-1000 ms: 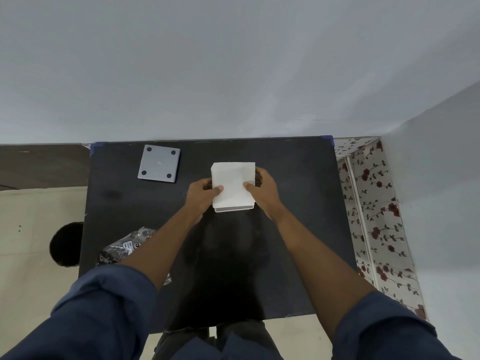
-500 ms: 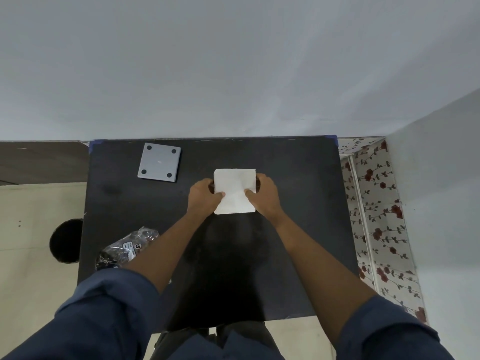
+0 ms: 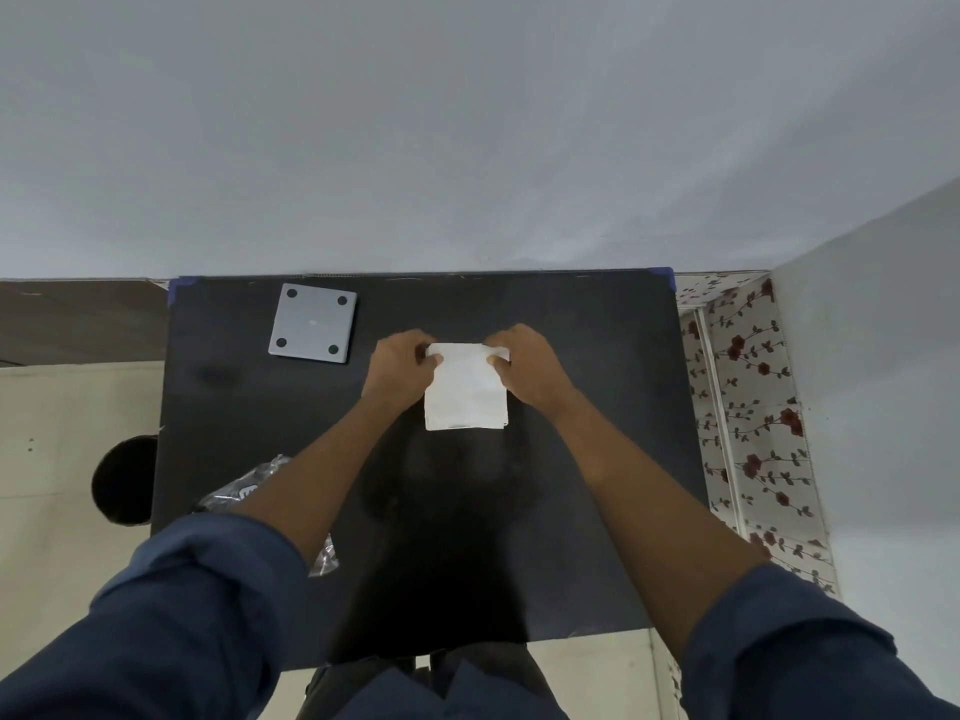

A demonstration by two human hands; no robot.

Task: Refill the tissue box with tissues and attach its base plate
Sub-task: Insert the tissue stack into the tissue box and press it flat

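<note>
A black surface (image 3: 597, 407) fills the middle of the head view, pushed up against a pale wall at 12 o'clock. Near its centre lies a white stack of tissues (image 3: 466, 394), square-cut, with its near edge showing a thin grey line that may be the rim of the tissue box beneath; the pictures do not make that certain.

The person's left hand (image 3: 399, 363) grips the stack at its far left corner, at about 10 o'clock from the stack's middle, thumb on top and the other fingers curled under and hidden. The right hand (image 3: 530, 368) holds the far right corner, at about 2 o'clock, in the same manner, thumb pressed on the upper face. Both sets of fingers are closed narrowly on the tissues. The forearms are bare and run back toward 6 o'clock into rolled dark blue sleeves (image 3: 197, 605).

The grey base plate (image 3: 312, 323) lies flat on the surface at about 10 o'clock from the stack, well apart from both hands, with four dark round feet at its corners facing up. A crumpled clear plastic wrapper (image 3: 244, 493) sits near the left edge of the surface at 8 o'clock, partly covered by the left forearm. Floral-patterned wallpaper (image 3: 753, 407) stands off the right edge at 3 o'clock.
</note>
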